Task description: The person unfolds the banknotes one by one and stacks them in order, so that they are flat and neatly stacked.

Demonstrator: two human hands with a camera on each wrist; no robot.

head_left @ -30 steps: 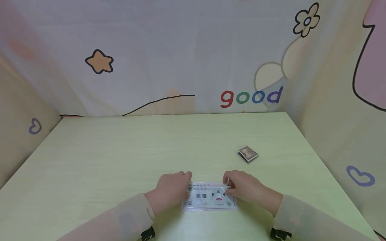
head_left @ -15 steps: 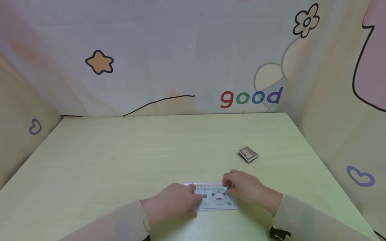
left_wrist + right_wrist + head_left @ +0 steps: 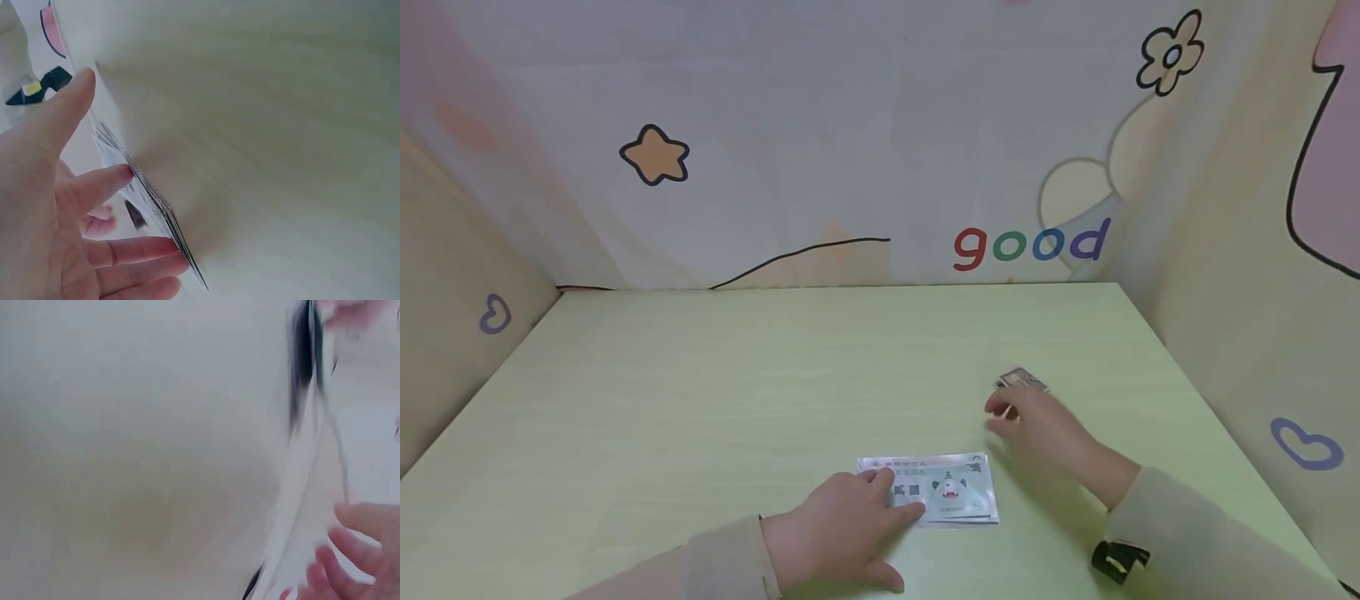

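Note:
A stack of printed paper notes [image 3: 973, 479], like play banknotes with a cartoon figure, lies flat near the front of the table. My left hand [image 3: 842, 525] rests on its left part, the fingers extended over it and the thumb apart on the near side. In the left wrist view, fingertips touch the layered edges of the stack [image 3: 159, 206]. To the right and farther back, my right hand [image 3: 1037, 425] is raised with loosely bent fingers and no visible object between them. A small folded note [image 3: 1022, 377] is partly hidden behind it; contact cannot be told.
The pale green table [image 3: 737, 375] runs back to a fabric wall [image 3: 790, 150] with printed drawings and the word "good". A similar wall [image 3: 1247, 350] stands along the right side, another [image 3: 460, 358] along the left.
My right hand has let go of the stack's right end and moved right and back to the folded note. My left hand has shifted from the stack's left edge onto its top.

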